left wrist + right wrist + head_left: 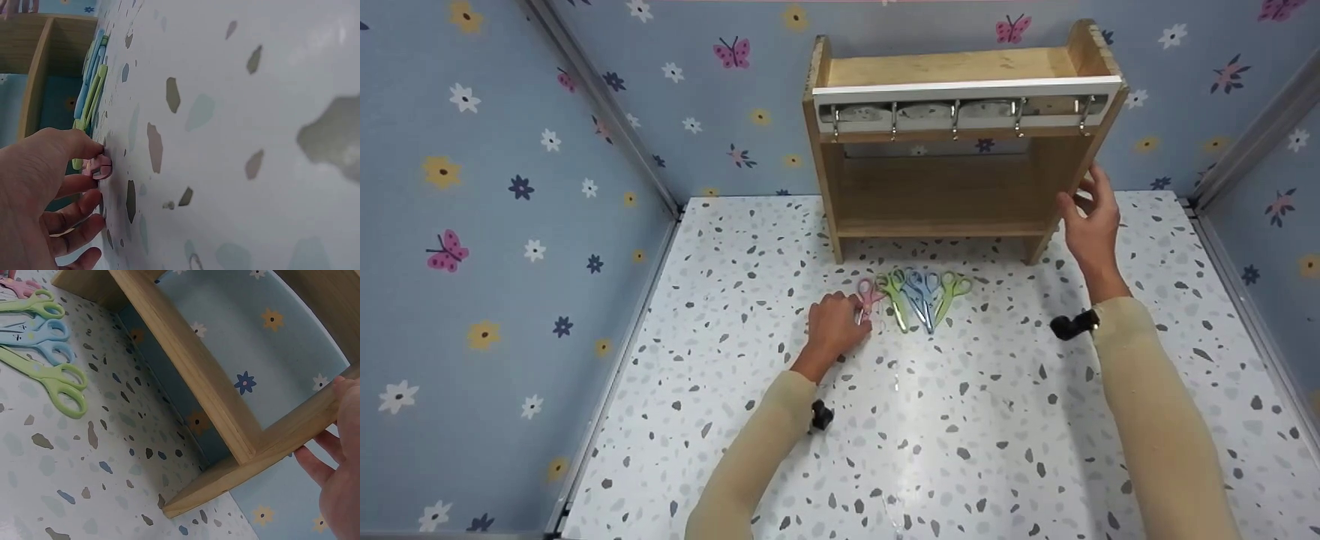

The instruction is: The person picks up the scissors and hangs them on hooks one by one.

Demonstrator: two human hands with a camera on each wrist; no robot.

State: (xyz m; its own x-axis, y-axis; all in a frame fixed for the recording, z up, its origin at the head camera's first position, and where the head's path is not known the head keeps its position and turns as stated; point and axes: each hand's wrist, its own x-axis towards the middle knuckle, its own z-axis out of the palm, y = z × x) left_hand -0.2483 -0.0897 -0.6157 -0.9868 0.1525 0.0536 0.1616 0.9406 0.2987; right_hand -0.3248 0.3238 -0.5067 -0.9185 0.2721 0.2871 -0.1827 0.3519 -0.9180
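Under my left hand [834,327] the pink scissors [868,297] lie pinched at the fingertips, long axis running away toward the wooden rack [952,142], handles far end, while my right hand [1089,222] grips the rack's right side panel, hands well apart.
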